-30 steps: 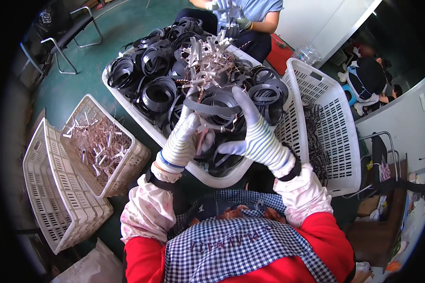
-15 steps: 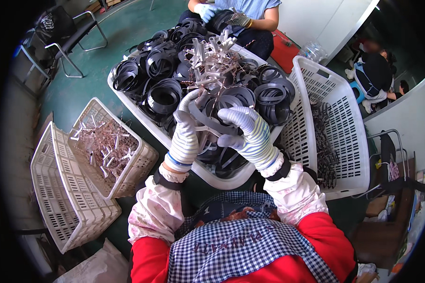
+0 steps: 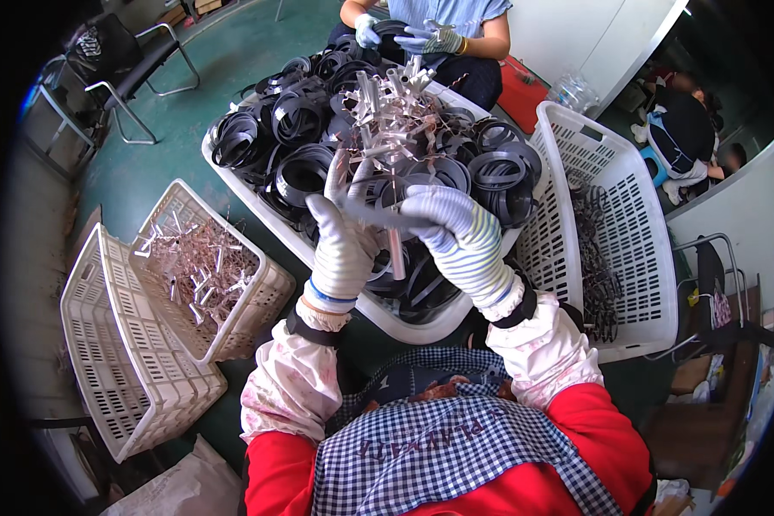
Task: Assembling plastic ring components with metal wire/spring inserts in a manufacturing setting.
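Note:
My left hand (image 3: pixel 346 254), in a striped knit glove, is raised over the near end of a white tub (image 3: pixel 408 331). Its thumb and fingers curve around one end of a dark flat band (image 3: pixel 380 215), blurred by motion. The other end is pinched by my right hand (image 3: pixel 464 236), gloved the same way. Just below the band, between my hands, shows a shiny narrow tube (image 3: pixel 396 254); whether it is joined to the band I cannot tell. Coiled black bands (image 3: pixel 305 172) fill the tub, with a heap of silver tubes and coppery twisted wires (image 3: pixel 391 112) on top.
At left stand white slatted crates (image 3: pixel 116 344), one holding tubes and wires (image 3: pixel 199 267). A tall white crate (image 3: pixel 623 232) at right contains dark strips (image 3: pixel 595 267). Across the tub, a gloved co-worker (image 3: pixel 434 39) handles a black coil. A black chair (image 3: pixel 129 73) stands far left.
My left fingers have lifted and spread, and the band between my hands has turned and blurred. A shiny tube now shows below it. The co-worker's hands have shifted on the coil.

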A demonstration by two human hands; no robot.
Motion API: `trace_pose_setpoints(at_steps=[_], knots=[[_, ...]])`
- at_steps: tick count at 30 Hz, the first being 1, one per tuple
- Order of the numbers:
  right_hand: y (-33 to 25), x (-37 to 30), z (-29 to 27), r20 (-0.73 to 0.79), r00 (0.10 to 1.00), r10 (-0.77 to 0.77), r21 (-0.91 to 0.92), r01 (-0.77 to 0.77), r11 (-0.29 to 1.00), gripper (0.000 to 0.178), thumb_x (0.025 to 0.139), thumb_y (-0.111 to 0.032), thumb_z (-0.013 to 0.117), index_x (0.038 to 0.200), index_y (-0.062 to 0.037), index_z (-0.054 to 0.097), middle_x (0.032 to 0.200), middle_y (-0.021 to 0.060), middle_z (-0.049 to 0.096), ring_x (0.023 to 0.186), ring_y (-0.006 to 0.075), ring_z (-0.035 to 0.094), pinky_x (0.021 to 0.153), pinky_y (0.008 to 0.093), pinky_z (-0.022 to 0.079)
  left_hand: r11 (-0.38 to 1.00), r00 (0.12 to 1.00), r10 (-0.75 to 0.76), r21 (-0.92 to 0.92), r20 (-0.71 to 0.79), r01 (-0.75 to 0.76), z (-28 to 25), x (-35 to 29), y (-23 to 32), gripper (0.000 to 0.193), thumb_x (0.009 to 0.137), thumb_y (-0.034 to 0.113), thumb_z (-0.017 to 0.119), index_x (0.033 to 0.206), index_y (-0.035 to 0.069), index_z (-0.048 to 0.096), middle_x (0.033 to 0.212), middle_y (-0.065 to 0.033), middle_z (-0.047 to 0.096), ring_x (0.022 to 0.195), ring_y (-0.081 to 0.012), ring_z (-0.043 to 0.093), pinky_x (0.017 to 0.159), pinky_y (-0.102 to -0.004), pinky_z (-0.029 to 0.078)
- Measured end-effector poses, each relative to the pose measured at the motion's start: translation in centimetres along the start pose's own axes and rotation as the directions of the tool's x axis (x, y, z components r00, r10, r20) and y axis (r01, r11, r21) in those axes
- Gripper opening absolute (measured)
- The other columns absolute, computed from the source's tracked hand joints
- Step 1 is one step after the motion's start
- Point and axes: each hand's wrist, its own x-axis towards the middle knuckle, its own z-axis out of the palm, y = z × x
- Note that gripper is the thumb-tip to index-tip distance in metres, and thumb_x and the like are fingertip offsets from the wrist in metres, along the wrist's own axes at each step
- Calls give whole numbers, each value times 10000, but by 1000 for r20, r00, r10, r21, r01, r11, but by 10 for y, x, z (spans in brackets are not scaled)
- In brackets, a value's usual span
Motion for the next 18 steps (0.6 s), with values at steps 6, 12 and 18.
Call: trace_pose_setpoints(at_steps=[6, 12, 18], knots=[[-8, 1, -3, -21, 959, 283, 275, -267, 924, 242, 902, -136, 717, 1123, -40, 692, 971, 102, 724, 859, 180, 702, 783, 286, 548, 970, 983, 110, 200, 148, -138, -15, -6, -4, 811, 886, 580, 629, 1497, 218, 238, 1580, -155, 283, 1142, -315, 621, 906, -472, 580], [-4, 1, -7, 15, 991, 134, 172, -135, 976, 246, 887, -146, 710, 1118, -60, 703, 1001, 115, 730, 901, 259, 711, 794, 332, 554, 981, 966, 156, 81, 207, -176, -20, -6, -9, 417, 973, 356, 639, 1289, 210, 409, 1586, -76, 283, 1160, -207, 586, 959, -374, 527], [-21, 6, -3, 178, 961, 214, 92, -232, 968, 392, 843, -280, 765, 1162, -65, 691, 1007, 139, 724, 925, 286, 693, 833, 362, 531, 991, 994, -106, -82, -28, 104, -26, -9, -20, 553, 955, 216, 674, 1423, 111, 398, 1315, -53, 532, 1228, -215, 538, 985, -355, 501]])
